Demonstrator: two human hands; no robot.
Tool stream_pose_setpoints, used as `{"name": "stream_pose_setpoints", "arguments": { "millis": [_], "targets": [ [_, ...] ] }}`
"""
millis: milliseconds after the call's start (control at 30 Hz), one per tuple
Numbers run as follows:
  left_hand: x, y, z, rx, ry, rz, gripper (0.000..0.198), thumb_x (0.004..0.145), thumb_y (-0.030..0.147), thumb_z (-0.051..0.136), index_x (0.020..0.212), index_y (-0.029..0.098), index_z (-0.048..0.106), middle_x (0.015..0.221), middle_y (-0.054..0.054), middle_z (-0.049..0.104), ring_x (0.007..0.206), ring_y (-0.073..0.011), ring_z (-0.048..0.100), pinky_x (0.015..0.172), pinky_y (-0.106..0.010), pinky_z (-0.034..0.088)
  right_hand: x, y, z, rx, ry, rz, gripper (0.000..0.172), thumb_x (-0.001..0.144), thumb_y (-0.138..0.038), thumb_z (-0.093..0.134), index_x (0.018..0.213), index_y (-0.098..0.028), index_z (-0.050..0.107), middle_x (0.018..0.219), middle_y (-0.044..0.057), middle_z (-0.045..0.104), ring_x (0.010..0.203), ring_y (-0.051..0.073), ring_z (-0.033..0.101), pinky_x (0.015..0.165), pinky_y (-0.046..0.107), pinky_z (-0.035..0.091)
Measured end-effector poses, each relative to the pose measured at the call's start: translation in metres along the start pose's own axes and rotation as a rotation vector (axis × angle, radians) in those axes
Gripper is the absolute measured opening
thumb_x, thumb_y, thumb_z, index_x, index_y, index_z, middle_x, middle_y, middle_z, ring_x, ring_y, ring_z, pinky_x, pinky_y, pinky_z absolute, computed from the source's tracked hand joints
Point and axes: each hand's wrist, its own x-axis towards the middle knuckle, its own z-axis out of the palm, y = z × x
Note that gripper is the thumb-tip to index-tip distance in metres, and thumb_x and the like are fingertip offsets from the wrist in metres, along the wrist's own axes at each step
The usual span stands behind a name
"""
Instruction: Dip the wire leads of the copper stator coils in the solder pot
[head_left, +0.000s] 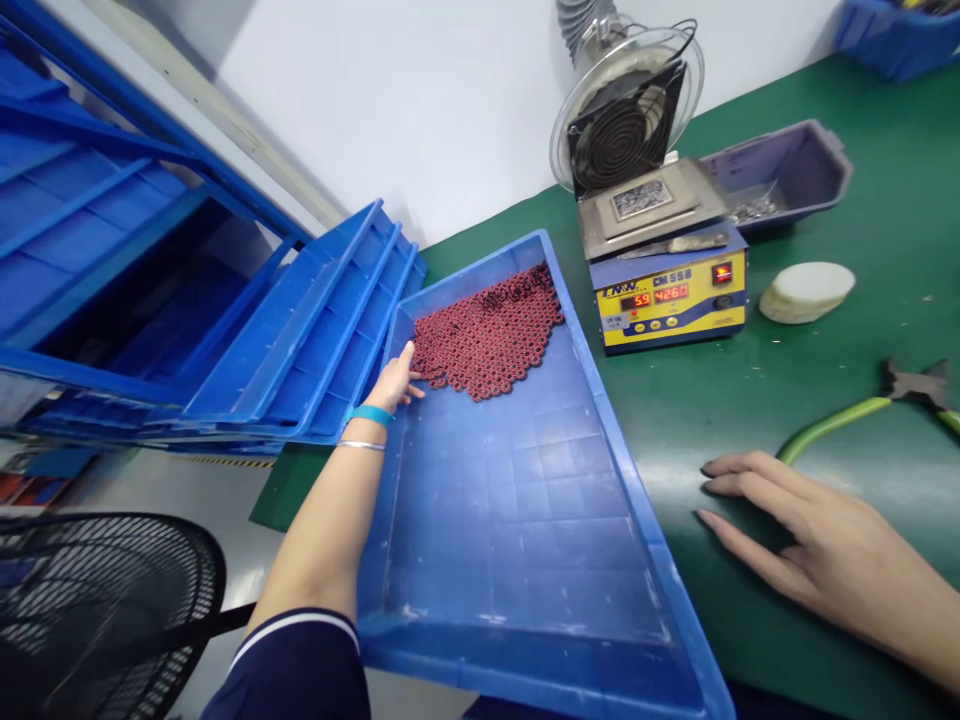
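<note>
A large blue plastic tray (pixel 517 480) lies lengthwise in front of me. Toward its far end is a packed layer of small round red-and-black parts (pixel 491 335), several deep in number. My left hand (pixel 396 382) is at the tray's left side, beside the near-left edge of these parts, thumb and fingers apart; I cannot tell whether the fingertips touch any part. Over the green table, to the right of the tray, my right hand (pixel 795 530) holds nothing, with its fingers stretched out. Green-handled cutting pliers (pixel 832 425) lie just beyond it.
A yellow-and-blue solder pot (pixel 671 290) with a digital display stands right of the tray, a fume fan (pixel 622 140) behind it. A grey bin (pixel 787 185) and white oval block (pixel 808 292) are nearby. Blue trays (pixel 300 330) are stacked left, above a black fan (pixel 105 610).
</note>
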Motion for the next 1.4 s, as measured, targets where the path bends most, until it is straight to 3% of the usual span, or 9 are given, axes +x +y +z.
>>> {"name": "stream_pose_setpoints", "arguments": {
  "millis": [367, 567, 733, 1033, 1267, 1400],
  "targets": [
    [-0.001, -0.005, 0.004, -0.297, 0.002, -0.011, 0.080, 0.093, 0.068, 0.024, 0.152, 0.015, 0.019, 0.133, -0.027, 0.050, 0.052, -0.0121, 0.062, 0.035, -0.019, 0.031, 0.001, 0.000, -0.001, -0.013, -0.004, -0.005, 0.021, 0.094, -0.039, 0.050, 0.094, -0.019, 0.058, 0.100, 0.007, 0.064, 0.079, 0.019, 0.068, 0.068, 0.031, 0.054],
    [-0.005, -0.011, 0.006, -0.333, 0.002, -0.011, 0.079, 0.091, 0.068, 0.033, 0.149, 0.015, 0.029, 0.138, -0.025, 0.048, 0.052, -0.0126, 0.062, 0.033, -0.020, 0.032, 0.003, -0.001, -0.003, -0.017, 0.005, -0.009, 0.023, 0.095, -0.040, 0.049, 0.093, -0.019, 0.059, 0.099, 0.007, 0.065, 0.079, 0.019, 0.069, 0.067, 0.030, 0.055],
    [-0.001, -0.013, 0.008, -0.370, -0.019, 0.008, 0.082, 0.091, 0.069, 0.027, 0.151, 0.013, 0.024, 0.137, -0.025, 0.049, 0.055, -0.0125, 0.063, 0.035, -0.020, 0.033, 0.007, -0.003, -0.006, -0.014, 0.014, -0.022, 0.025, 0.095, -0.040, 0.047, 0.091, -0.019, 0.059, 0.096, 0.007, 0.065, 0.076, 0.018, 0.069, 0.065, 0.029, 0.056],
    [0.002, -0.011, 0.013, -0.292, -0.016, 0.050, 0.075, 0.089, 0.071, 0.035, 0.146, 0.024, 0.037, 0.136, -0.018, 0.052, 0.054, -0.0091, 0.062, 0.035, -0.018, 0.030, 0.005, -0.002, -0.004, -0.001, 0.001, 0.003, 0.024, 0.094, -0.040, 0.050, 0.090, -0.019, 0.060, 0.099, 0.007, 0.066, 0.079, 0.019, 0.070, 0.066, 0.030, 0.057],
    [0.000, -0.011, 0.012, -0.240, 0.015, 0.075, 0.073, 0.092, 0.069, 0.031, 0.142, 0.017, 0.040, 0.130, -0.020, 0.056, 0.054, -0.0101, 0.063, 0.037, -0.019, 0.032, 0.009, -0.005, -0.008, -0.032, 0.013, -0.027, 0.022, 0.095, -0.039, 0.049, 0.092, -0.020, 0.059, 0.097, 0.007, 0.066, 0.077, 0.018, 0.070, 0.065, 0.028, 0.058],
    [-0.002, -0.011, 0.006, -0.167, 0.121, 0.084, 0.071, 0.093, 0.067, 0.030, 0.137, 0.012, 0.039, 0.125, -0.022, 0.058, 0.050, -0.0110, 0.061, 0.036, -0.020, 0.031, 0.012, -0.007, -0.009, -0.035, 0.024, -0.058, 0.021, 0.096, -0.039, 0.049, 0.093, -0.021, 0.058, 0.094, 0.006, 0.066, 0.076, 0.017, 0.070, 0.064, 0.027, 0.057]
  ]
}}
